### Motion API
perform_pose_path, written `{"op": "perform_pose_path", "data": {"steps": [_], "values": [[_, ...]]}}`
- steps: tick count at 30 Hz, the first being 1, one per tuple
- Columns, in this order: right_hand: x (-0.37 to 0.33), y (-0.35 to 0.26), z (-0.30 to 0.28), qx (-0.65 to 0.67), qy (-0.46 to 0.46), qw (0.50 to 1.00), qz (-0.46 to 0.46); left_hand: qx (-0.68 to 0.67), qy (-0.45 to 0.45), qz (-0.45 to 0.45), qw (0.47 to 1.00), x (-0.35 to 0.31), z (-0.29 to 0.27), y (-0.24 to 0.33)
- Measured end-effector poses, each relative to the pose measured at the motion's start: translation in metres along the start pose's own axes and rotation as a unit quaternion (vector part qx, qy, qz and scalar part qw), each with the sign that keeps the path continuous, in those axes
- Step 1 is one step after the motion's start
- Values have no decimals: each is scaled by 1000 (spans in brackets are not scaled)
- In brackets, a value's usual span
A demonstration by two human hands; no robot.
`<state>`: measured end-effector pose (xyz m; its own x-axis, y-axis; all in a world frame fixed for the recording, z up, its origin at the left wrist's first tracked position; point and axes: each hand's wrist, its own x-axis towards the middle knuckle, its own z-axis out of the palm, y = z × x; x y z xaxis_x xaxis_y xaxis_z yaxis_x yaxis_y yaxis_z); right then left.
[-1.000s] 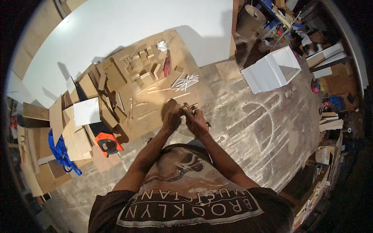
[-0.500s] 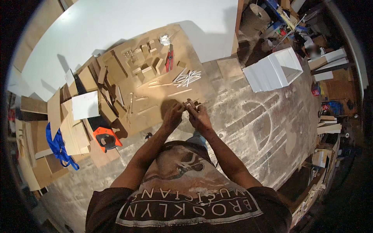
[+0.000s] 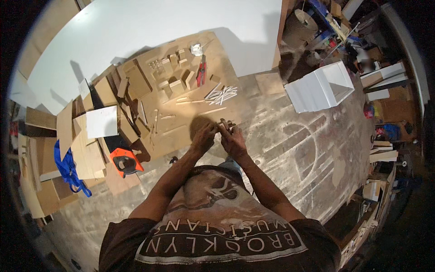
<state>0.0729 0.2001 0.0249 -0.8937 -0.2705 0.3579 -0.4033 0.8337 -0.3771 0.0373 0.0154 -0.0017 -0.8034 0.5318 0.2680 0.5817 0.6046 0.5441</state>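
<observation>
Close together in front of my body, over the near right edge of a brown board (image 3: 176,129), are both hands. My left hand (image 3: 204,137) is closed, its fingertips pinched toward the right hand. My right hand (image 3: 233,141) is closed too, thumb and fingers bent around something small. What the fingers hold is too small and dark to make out. Just beyond lie thin wooden strips (image 3: 213,110) and a pile of short white sticks (image 3: 223,95). Several small wooden blocks (image 3: 178,86) stand farther back, beside a red-handled hand tool (image 3: 202,72).
To the left lie stacked board offcuts (image 3: 86,158), a saw with an orange handle (image 3: 125,162) and a blue bag (image 3: 67,167). A white panel (image 3: 158,22) spans the back. On the stained floor (image 3: 285,140) at right stands an open white box (image 3: 312,88).
The view has shifted slightly, so the board and its contents sit a little lower and to the right. Both hands stay together, with only slight finger movement.
</observation>
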Motion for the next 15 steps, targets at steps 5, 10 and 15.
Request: {"op": "perform_pose_path", "data": {"steps": [5, 10, 15], "values": [[0, 39, -25, 13, -3, 989, 149, 1, -22, -13, 1000, -1, -3, 2], [-33, 31, 12, -8, -5, 995, 95, -18, -9, 0, 1000, 11, -11, 14], [9, 48, -29, -68, 54, 982, 166, -11, -15, -33, 999, 3, -6, 7]]}}
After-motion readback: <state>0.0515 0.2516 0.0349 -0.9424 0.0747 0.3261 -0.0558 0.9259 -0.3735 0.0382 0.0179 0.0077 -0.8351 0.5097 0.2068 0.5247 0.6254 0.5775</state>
